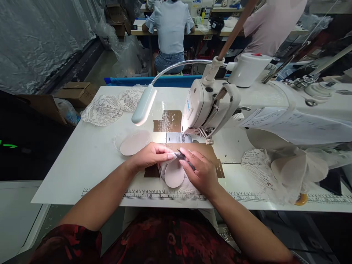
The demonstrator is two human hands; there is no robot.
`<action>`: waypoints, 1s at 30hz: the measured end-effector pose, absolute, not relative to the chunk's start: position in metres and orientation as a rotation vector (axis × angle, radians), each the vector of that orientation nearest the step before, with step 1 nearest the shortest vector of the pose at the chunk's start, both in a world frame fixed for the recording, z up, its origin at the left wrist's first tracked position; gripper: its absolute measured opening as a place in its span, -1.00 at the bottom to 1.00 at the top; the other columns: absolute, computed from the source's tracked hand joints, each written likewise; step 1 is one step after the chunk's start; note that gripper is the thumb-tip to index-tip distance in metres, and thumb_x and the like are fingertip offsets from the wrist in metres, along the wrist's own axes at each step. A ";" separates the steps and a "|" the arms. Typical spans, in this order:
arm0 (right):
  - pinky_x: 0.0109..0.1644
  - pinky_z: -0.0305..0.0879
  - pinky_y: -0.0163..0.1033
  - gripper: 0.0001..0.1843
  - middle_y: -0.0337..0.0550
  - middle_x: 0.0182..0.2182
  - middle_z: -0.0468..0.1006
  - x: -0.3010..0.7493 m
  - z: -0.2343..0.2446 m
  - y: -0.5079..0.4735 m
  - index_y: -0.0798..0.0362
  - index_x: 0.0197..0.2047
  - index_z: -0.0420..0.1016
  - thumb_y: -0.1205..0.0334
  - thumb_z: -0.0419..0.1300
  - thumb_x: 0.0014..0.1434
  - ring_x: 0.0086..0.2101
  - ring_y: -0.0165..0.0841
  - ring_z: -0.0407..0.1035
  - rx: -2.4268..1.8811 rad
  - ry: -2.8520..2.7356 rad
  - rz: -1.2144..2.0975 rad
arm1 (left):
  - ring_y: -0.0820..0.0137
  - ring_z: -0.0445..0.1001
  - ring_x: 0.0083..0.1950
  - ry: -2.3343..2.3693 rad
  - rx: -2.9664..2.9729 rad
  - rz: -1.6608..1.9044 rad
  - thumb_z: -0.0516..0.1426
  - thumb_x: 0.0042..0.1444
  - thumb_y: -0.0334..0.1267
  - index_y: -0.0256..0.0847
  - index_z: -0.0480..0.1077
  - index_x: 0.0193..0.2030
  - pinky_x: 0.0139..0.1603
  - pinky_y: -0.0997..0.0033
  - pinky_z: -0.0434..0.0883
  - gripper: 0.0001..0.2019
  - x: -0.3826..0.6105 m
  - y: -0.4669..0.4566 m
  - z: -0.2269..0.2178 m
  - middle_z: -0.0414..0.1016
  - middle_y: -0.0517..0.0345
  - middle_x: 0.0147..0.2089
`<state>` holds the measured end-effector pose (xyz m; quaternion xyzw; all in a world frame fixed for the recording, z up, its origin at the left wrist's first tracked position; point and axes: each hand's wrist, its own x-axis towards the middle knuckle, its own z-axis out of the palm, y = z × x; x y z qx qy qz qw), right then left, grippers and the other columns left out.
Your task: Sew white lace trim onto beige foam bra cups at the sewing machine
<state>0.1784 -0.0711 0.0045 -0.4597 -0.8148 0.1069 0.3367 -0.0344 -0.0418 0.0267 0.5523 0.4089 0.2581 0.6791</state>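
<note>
My left hand (pixel 155 154) pinches the upper edge of a pale bra cup (pixel 174 174) with lace around it, just in front of the sewing machine's needle area. My right hand (pixel 199 168) is closed around small dark thread snips (pixel 180 154), whose pointed tip reaches the fabric edge by my left fingertips. The cup hangs below both hands over the tabletop. Whether the blades are cutting is too small to tell. Beside my left wrist lies a loose oval cup pad (pixel 134 143).
The white sewing machine (pixel 198 106) stands over the table (pixel 77 172), with a lamp (pixel 144 104) to its left. White lace cups (pixel 103 110) lie at back left; more lace and cups (pixel 299 168) lie right. A ruler strip (pixel 165 196) runs along the front edge. Two people sit beyond.
</note>
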 end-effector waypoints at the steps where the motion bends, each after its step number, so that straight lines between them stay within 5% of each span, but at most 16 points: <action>1: -0.30 0.36 -0.27 -0.62 -0.14 -0.34 0.54 0.179 0.004 -0.071 0.02 0.12 0.38 0.21 0.06 0.25 -0.36 -0.36 0.42 -1.197 -2.122 0.284 | 0.45 0.35 -0.36 0.915 1.237 0.592 0.22 0.09 -0.13 -0.30 0.55 -0.23 -0.36 0.48 0.31 -0.75 -0.034 -0.042 0.026 0.50 0.09 -0.36; 11: -0.30 0.37 -0.28 -0.62 -0.14 -0.34 0.55 0.179 0.003 -0.070 0.03 0.12 0.38 0.23 0.07 0.24 -0.35 -0.35 0.44 -1.163 -2.122 0.257 | 0.33 0.48 -0.14 0.924 1.223 0.624 0.21 0.11 -0.18 -0.27 0.55 -0.17 -0.11 0.39 0.41 -0.77 -0.033 -0.041 0.025 0.58 -0.01 -0.15; 30: -0.33 0.36 -0.29 -0.65 -0.15 -0.37 0.55 0.177 0.003 -0.069 0.06 0.09 0.40 0.24 0.09 0.24 -0.37 -0.38 0.43 -1.127 -2.117 0.213 | 0.48 0.37 -0.38 0.949 1.209 0.615 0.20 0.11 -0.17 -0.29 0.55 -0.25 -0.34 0.50 0.32 -0.78 -0.032 -0.042 0.023 0.51 0.11 -0.38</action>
